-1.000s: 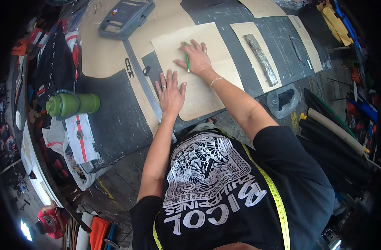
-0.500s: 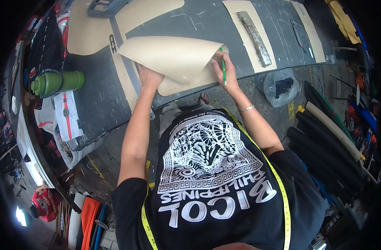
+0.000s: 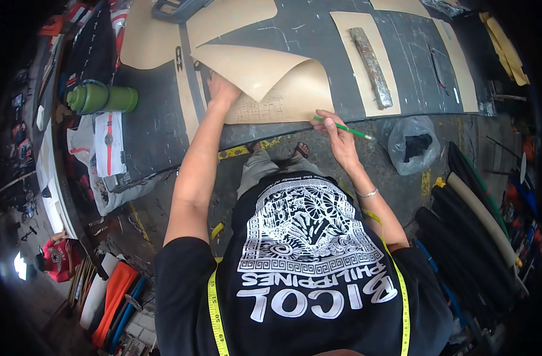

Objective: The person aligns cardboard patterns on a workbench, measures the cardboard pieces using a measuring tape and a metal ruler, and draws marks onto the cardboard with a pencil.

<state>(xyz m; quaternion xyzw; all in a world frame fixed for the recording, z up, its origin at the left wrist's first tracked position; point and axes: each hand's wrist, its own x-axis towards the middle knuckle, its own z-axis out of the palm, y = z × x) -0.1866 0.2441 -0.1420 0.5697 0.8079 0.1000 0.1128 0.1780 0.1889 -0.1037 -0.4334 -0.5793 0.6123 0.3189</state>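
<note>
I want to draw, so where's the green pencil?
In the head view, right of centre, the right hand holds the green pencil by the curled brown paper.

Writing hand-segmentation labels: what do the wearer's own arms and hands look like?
The left hand and right hand are bare, without gloves. Bare forearms run up to short black sleeves, with no cables or markings visible. A thin silver-coloured bracelet circles the right wrist; none shows on the left.
</note>
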